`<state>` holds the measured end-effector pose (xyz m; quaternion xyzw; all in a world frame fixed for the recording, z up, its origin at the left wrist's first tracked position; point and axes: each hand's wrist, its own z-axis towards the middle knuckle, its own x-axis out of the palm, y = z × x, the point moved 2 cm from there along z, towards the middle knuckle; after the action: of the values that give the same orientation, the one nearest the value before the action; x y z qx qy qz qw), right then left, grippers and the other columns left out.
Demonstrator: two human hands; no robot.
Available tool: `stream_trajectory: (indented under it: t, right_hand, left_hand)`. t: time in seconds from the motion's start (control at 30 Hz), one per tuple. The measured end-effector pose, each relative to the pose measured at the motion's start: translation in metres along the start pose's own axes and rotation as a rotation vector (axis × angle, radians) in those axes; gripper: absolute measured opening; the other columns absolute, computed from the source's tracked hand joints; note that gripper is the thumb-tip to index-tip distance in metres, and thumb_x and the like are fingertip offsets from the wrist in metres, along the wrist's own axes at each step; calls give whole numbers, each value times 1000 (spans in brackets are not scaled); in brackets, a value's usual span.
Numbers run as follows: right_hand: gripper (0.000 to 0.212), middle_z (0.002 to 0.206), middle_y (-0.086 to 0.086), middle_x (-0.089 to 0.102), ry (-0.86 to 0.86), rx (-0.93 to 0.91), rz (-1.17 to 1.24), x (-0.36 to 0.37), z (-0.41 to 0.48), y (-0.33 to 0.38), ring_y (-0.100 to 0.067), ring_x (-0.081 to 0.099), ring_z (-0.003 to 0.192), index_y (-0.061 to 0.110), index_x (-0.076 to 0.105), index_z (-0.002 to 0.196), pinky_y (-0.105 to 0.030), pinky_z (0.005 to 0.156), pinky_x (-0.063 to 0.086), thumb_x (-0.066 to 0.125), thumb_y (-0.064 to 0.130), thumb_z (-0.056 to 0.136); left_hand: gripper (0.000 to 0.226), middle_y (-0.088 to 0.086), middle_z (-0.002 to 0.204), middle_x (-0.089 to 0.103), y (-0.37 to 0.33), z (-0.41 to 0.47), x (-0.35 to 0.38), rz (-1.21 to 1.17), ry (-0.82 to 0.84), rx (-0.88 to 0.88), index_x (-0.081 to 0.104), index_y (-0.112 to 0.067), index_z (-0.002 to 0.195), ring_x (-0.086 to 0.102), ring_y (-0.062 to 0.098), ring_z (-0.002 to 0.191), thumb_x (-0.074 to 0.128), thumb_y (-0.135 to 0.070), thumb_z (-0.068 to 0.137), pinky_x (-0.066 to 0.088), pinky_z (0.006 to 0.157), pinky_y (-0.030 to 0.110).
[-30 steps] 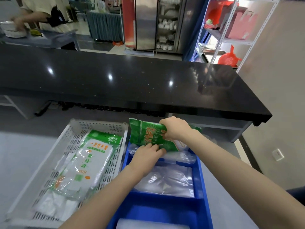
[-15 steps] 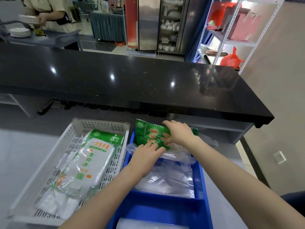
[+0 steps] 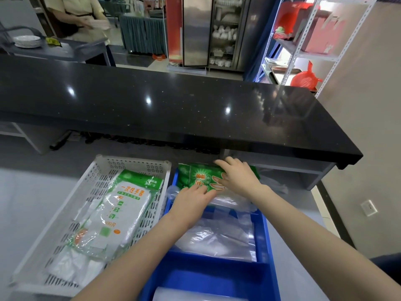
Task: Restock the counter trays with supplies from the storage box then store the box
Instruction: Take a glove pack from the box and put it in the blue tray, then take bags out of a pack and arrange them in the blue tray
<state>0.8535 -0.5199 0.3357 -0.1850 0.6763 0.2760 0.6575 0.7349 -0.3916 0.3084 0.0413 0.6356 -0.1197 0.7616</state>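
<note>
The left hand (image 3: 191, 202) and right hand (image 3: 238, 178) are pressing the pack (image 3: 195, 174), fingers (image 3: 200, 190) straight and unclamped; slick bags (image 3: 219, 237) under them are likely letting it slide askew.

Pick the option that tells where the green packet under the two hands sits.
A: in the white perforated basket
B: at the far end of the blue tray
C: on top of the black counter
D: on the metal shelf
B: the green packet lies at the far end of the blue tray, with the left hand at its near edge and the right hand on top.
</note>
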Motion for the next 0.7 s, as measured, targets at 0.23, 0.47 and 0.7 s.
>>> stream_trajectory:
  t: [0.23,0.47,0.7]
  right_hand:
    - [38,132,3,53,55,-128,160,-25,6,49,-17,51,118,25,58,127,-38,98,47,59,37,91]
    - [32,119,-4,58,126,-266,194,-21,28,114,-24,55,111,20,63,120,-37,94,45,56,32,91]
    - [34,126,-6,55,220,-459,150,8,52,201,-26,52,118,22,57,127,-40,96,44,52,34,95]
  left_hand:
    - [55,2,106,59,37,-21,-31,67,-57,-62,46,-25,130,54,25,95,55,-2,81,36,65,33]
    - [41,-3,107,64,106,-83,-68,25,-99,-323,53,-31,121,57,20,95,54,-9,87,48,68,35]
    - [55,-1,112,61,172,-179,-85,77,-44,-771,46,-36,128,57,26,101,45,-3,84,49,67,36]
